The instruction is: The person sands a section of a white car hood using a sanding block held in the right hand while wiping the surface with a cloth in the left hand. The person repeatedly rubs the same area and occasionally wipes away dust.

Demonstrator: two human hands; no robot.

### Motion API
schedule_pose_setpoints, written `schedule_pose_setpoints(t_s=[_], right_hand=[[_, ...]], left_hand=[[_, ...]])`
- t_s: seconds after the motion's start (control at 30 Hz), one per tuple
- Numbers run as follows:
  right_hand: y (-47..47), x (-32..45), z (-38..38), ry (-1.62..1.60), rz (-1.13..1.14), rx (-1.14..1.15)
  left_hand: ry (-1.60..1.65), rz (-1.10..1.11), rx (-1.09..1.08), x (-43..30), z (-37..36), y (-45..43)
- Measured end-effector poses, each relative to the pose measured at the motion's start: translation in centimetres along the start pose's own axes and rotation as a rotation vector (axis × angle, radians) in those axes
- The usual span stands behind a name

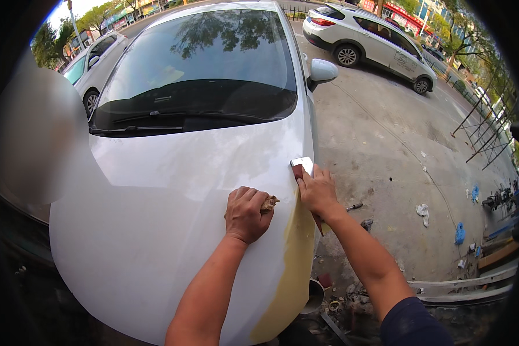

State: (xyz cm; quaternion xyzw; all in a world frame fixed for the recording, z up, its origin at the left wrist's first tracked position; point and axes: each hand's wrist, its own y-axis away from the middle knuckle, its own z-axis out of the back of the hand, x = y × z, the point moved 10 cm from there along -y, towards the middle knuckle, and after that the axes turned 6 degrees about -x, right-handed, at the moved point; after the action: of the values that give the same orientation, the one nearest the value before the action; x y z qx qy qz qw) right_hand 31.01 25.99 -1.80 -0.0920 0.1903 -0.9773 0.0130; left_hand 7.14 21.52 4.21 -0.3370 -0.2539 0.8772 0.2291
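A white car hood (155, 225) spreads out in front of me. Yellowish body filler (281, 281) coats its right-hand edge. My left hand (248, 214) rests on the white paint, its fingers closed around a crumpled brown rag or sponge (270, 203) that is mostly hidden. At the hood's right edge, just above the filler, my right hand (319, 190) grips a pale sanding block (302, 162). Reddish-brown sandpaper (298, 171) wraps the block, and a loose end hangs below the palm. The block's underside is out of sight.
A windshield (199, 65) with wipers and a side mirror (323, 70) lie beyond the hood. Below its right edge stands a round container (315, 296) amid debris. A white SUV (367, 43) is parked behind. A blurred patch (41, 134) hides the left side.
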Motion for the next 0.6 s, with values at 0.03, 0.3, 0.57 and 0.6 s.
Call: schedule_pose_setpoints(t_s=[0.03,0.3,0.57,0.6], right_hand=[[0.9,0.6,0.1,-0.022,0.057,-0.003],[-1.4,-0.7,0.3,0.047,-0.048,0.007],[0.4,0.6,0.3,0.025,0.099,0.073],[-0.3,-0.7,-0.4,0.084,-0.004,0.143]], left_hand=[[0.002,-0.005,-0.004,-0.1,0.0,0.0],[-0.006,-0.016,0.0,-0.2,0.2,0.1],[-0.007,-0.023,-0.01,-0.3,0.2,0.0],[-0.011,-0.028,-0.01,-0.4,0.2,0.1]])
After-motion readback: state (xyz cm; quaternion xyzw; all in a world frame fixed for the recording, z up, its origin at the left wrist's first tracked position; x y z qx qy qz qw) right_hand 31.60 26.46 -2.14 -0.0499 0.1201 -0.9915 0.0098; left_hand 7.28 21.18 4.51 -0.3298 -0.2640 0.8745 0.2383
